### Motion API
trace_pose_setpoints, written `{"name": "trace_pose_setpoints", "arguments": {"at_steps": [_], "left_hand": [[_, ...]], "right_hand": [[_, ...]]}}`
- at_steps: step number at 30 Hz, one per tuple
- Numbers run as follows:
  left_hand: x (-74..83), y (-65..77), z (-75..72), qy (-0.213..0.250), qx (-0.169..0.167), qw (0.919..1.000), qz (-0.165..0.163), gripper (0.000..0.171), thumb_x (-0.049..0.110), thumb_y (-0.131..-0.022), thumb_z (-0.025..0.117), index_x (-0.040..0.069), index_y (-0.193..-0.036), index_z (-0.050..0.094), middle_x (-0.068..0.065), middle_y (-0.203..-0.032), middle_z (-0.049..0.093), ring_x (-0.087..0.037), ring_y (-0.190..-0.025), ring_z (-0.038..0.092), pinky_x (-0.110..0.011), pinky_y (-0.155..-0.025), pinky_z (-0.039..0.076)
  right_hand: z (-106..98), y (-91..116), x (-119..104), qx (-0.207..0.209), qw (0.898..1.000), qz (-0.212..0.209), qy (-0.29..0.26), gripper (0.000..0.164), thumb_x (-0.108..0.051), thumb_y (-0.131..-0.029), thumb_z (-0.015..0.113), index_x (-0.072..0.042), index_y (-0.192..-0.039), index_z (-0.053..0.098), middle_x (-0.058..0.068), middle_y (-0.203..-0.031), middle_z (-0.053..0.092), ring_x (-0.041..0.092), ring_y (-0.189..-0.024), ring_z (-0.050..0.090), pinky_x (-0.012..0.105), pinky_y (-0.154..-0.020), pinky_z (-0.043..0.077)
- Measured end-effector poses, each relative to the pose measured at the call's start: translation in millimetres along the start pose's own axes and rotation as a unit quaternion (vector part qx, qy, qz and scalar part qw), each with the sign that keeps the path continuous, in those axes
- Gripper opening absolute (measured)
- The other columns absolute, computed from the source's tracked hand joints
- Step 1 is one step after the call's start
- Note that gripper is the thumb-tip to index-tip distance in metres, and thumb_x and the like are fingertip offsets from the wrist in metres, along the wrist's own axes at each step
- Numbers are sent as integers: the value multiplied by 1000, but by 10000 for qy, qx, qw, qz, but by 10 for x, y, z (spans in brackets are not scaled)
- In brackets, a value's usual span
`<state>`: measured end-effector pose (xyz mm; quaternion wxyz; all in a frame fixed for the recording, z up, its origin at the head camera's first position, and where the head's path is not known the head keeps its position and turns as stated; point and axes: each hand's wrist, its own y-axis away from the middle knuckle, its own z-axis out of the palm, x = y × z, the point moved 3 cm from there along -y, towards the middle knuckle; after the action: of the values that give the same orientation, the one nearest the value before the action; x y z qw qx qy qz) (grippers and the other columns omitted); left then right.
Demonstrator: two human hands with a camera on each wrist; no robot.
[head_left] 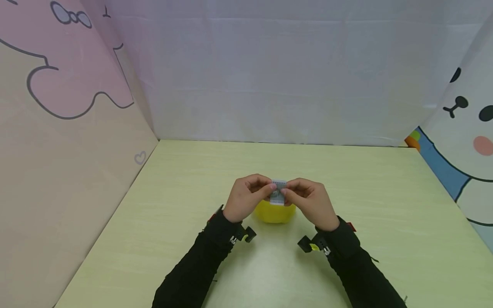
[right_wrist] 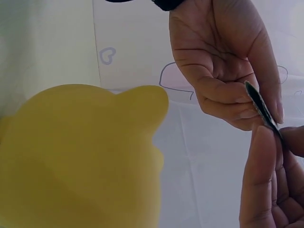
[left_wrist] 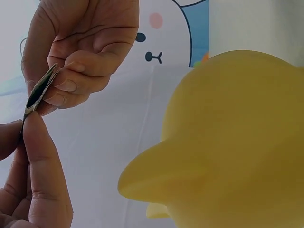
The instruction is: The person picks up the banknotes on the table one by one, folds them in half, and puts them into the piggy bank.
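Observation:
Both hands pinch a small folded banknote (head_left: 277, 198), grey-green with pale edges, between thumbs and fingers. My left hand (head_left: 246, 196) grips its left side, and my right hand (head_left: 313, 203) its right side. Seen edge-on in the left wrist view, the folded banknote (left_wrist: 40, 90) shows a gap between its layers. Below the hands sits a smooth, rounded yellow figure (head_left: 274, 214) on the table. The right wrist view shows an ear-like bump on this yellow figure (right_wrist: 85, 152). The hands partly cover its top in the head view.
The pale yellow-green table (head_left: 185, 171) spreads out around the hands. A white cloth (head_left: 269, 77) hangs behind it. Cartoon-printed panels stand at the left (head_left: 77, 171) and right (head_left: 462, 141). Small cameras (head_left: 246, 234) are strapped to both dark sleeves (head_left: 192, 265).

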<state>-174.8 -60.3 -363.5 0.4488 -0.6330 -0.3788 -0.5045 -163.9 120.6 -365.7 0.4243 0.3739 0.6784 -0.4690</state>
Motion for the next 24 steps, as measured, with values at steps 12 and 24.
{"name": "trace_pose_setpoints", "arguments": {"at_steps": [12,24], "left_hand": [[1,2,14,-220,-149,9996,-125,18,5,-91,67,-2,-107,68,-19,-106,68,-12,-86,67,-25,-81,57],[34,21,29,-400,-163,9989,157,18,2,-90,68,-5,-107,67,-23,-103,67,-14,-85,64,-23,-78,55]], "right_hand": [[-54,-17,-21,311,9995,46,105,13,-3,-93,64,9,-97,68,-10,-81,68,10,-65,64,23,-65,58],[-57,-20,-19,351,9994,71,0,13,-2,-93,65,10,-97,67,-8,-79,68,9,-64,65,24,-64,59]]}}
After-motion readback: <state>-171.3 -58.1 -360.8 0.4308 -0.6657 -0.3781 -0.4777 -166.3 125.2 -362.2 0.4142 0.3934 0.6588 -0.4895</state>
